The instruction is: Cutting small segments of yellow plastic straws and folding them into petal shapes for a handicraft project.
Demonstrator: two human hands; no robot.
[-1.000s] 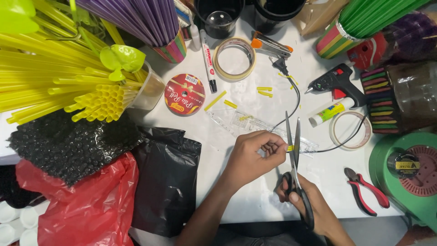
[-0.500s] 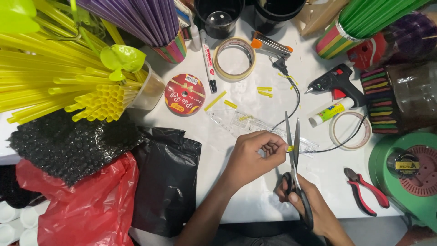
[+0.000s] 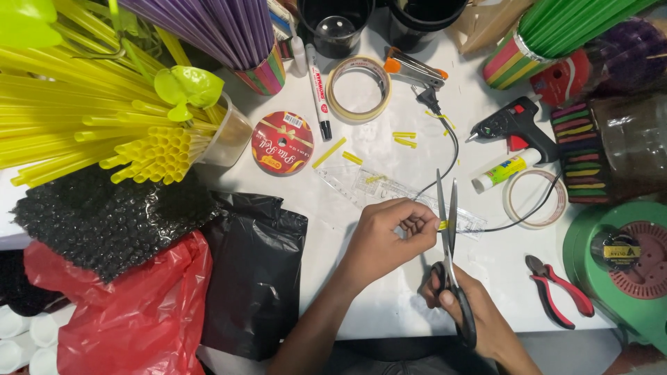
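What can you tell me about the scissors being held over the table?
The scissors have long, slim, silvery metal blades and black loop handles. The right hand grips the handles near the table's front edge, with the blades pointing away from the person. The blades are nearly closed on a small yellow straw piece pinched by the left hand, above a clear ruler.

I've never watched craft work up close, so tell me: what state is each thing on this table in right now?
Left hand: pinching a small yellow straw piece.
Right hand: fingers through the scissors' handles.
Scissors: blades nearly closed on the straw piece.
Glue gun: lying on its side, cord attached.
Marker: capped, lying flat.
Pliers: lying flat, untouched.
Clear ruler: flat on the table.
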